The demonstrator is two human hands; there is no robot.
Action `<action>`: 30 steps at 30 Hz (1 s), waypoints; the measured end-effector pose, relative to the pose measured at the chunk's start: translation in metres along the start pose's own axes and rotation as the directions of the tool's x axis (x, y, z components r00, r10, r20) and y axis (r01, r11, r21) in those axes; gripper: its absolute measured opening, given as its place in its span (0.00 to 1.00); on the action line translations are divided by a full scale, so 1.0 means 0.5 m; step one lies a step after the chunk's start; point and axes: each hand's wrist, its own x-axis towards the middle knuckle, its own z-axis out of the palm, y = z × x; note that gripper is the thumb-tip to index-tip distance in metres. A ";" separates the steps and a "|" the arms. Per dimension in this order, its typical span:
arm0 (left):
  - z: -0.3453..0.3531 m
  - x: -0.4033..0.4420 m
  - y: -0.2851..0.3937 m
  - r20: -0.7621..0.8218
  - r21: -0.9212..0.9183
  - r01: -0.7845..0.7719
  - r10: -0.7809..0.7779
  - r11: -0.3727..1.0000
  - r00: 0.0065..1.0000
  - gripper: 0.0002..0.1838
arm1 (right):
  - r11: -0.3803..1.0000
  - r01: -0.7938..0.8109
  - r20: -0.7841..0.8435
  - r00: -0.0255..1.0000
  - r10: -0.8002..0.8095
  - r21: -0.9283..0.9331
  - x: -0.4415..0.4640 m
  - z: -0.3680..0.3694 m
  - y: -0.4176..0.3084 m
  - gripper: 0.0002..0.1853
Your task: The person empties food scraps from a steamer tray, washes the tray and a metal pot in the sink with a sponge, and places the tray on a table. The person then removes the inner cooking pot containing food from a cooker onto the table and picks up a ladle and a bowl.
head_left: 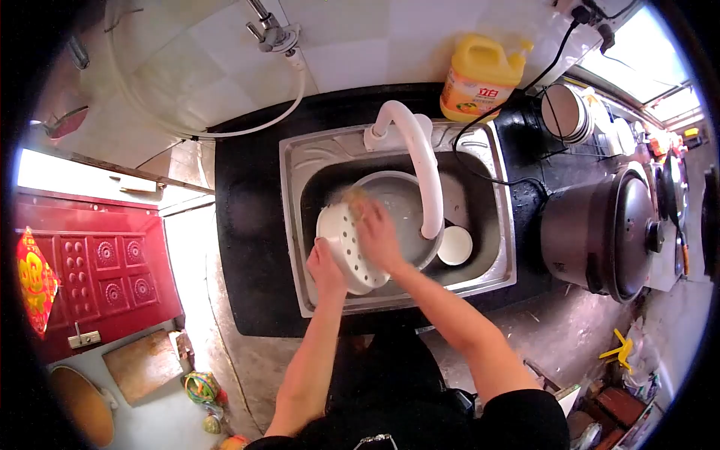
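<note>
A white steamer tray (336,238) with rows of round holes is tilted up over the left side of the sink (487,210). My left hand (328,268) grips its near left edge. Against the perforated face, my right hand (377,238) is closed on a yellowish scrubbing pad (352,198), slightly smeared by motion. A round grey basin (401,196) sits in the sink behind and under the tray, partly hidden by it. To the basin's right is a small white bowl (454,246). The white faucet (417,150) arches over the basin.
A yellow detergent jug (480,79) stands behind the sink, with a black cable (480,171) looping over the counter. At right are a large lidded pot (592,232) and stacked bowls (564,112). A pale hose (255,129) runs along the wall at left.
</note>
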 end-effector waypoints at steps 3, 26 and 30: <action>-0.035 0.012 0.020 0.004 0.010 0.000 0.000 1.000 1.000 0.20 | 0.975 -0.186 0.182 0.961 0.206 -0.121 0.011 -0.005 0.246 0.24; -0.037 -0.010 0.004 -0.006 0.098 -0.042 0.043 0.994 0.999 0.20 | 0.815 -0.268 0.208 0.883 0.422 -0.514 -0.044 -0.074 0.301 0.23; -0.049 0.004 -0.012 -0.003 0.175 -0.081 0.083 0.981 0.997 0.21 | 0.938 -0.210 0.001 0.976 0.219 -0.275 -0.028 0.019 0.439 0.21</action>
